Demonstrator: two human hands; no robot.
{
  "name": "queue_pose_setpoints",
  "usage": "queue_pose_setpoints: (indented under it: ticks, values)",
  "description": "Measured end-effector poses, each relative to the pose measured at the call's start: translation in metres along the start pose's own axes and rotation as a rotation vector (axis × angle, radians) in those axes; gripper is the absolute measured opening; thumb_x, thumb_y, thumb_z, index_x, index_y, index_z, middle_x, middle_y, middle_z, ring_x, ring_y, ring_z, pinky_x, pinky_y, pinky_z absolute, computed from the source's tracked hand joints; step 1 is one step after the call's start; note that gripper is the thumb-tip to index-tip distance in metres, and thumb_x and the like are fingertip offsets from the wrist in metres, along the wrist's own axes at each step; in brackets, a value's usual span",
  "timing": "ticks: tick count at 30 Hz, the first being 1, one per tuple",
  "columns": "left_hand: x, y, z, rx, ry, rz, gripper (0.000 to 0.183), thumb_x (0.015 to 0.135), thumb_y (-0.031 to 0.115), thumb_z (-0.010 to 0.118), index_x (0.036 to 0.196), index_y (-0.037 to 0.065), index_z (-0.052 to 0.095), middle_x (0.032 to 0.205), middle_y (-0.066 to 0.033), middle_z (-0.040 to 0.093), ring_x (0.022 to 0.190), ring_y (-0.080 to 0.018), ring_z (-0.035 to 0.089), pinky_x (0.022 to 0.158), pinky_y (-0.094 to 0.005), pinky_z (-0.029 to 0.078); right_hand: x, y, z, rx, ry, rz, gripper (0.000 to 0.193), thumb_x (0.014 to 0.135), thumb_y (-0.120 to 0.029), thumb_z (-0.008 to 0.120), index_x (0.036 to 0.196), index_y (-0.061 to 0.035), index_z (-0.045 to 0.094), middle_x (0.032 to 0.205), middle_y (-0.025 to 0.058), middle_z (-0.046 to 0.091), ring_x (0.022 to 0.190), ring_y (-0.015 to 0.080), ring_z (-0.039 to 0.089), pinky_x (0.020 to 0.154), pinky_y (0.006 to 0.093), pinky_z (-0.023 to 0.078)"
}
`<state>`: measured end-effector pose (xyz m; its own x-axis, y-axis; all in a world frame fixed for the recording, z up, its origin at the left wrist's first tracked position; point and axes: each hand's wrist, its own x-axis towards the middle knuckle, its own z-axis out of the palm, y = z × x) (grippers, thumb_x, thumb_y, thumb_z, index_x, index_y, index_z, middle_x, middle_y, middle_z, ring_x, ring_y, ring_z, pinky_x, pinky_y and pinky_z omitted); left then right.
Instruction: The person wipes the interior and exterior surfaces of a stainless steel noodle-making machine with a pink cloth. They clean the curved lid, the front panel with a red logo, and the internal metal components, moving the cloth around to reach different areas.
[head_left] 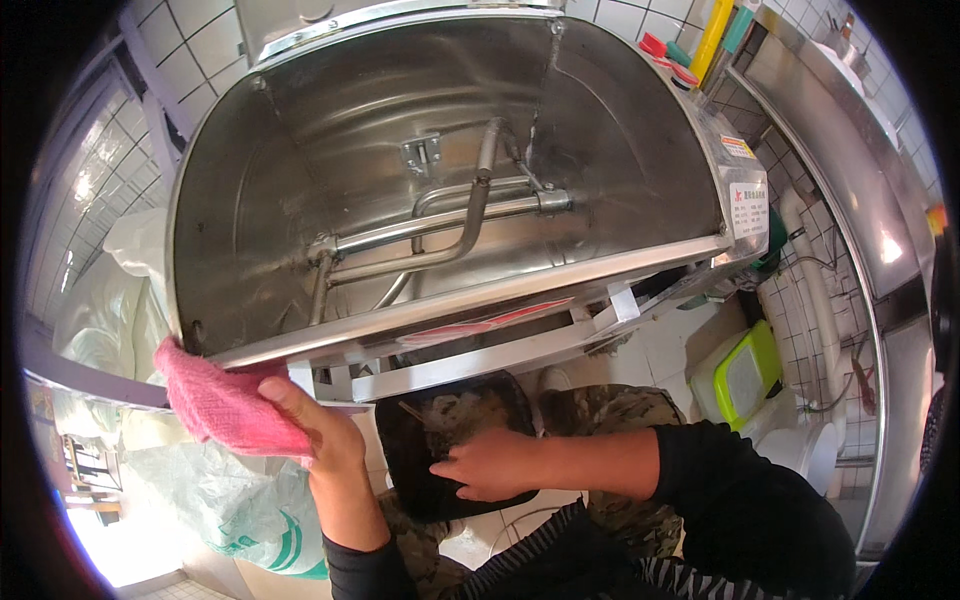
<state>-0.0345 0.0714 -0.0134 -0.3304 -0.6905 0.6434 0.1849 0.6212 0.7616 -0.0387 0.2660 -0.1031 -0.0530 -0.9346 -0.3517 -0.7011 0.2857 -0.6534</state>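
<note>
At the steel mixer corner, left hand grips pink cloth, best pressed flat; right hand hovers over black bin, grasp unclear.

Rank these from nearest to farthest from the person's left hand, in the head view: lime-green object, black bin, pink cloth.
1. Pink cloth: in the left hand.
2. Black bin: just right, below the machine.
3. Lime-green object: far right.
</note>
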Motion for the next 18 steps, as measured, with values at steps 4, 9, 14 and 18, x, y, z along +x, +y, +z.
queue_pose_setpoints:
  ticks: [4,9,14,18]
  values:
    - [-0.009,-0.016,-0.004,0.128,0.05,0.033,0.06,0.112,0.034,0.044,0.153,-0.007,0.029,0.155,-0.0224,0.037,0.138,-0.032,0.042,0.117,-0.0417,0.031,-0.002,0.001,0.0,-0.017,0.011,-0.02,0.05,0.094,-0.03,0.066,0.134,-0.003,0.053,0.11,0.0218,0.068,0.098,0.0402,0.069,0.081,0.0517,0.058]
    - [-0.037,-0.021,-0.005,0.13,-0.143,0.313,0.07,0.108,0.042,0.05,0.158,0.0,0.025,0.16,-0.0216,0.033,0.145,-0.033,0.036,0.121,-0.0482,0.028,-0.001,-0.001,0.0,-0.044,0.001,-0.017,0.05,0.094,-0.03,0.066,0.135,-0.0025,0.053,0.108,0.0212,0.068,0.097,0.0402,0.069,0.081,0.0518,0.058]
    - [-0.03,-0.015,-0.011,0.1,-0.246,0.379,0.072,0.107,0.046,0.052,0.158,0.0,0.029,0.161,-0.022,0.033,0.149,-0.0367,0.032,0.122,-0.0498,0.026,0.0,-0.001,0.003,-0.023,-0.011,-0.001,0.05,0.095,-0.031,0.066,0.134,-0.0025,0.054,0.109,0.0226,0.067,0.101,0.0399,0.069,0.083,0.0518,0.058]
    - [0.004,-0.006,-0.01,0.119,-0.034,0.36,0.054,0.11,0.035,0.047,0.147,-0.004,0.045,0.147,-0.0219,0.047,0.135,-0.0348,0.045,0.116,-0.0487,0.033,0.0,0.002,0.005,-0.013,0.006,0.018,0.046,0.094,-0.031,0.066,0.128,-0.0014,0.055,0.109,0.0234,0.067,0.101,0.0407,0.069,0.084,0.0517,0.057]
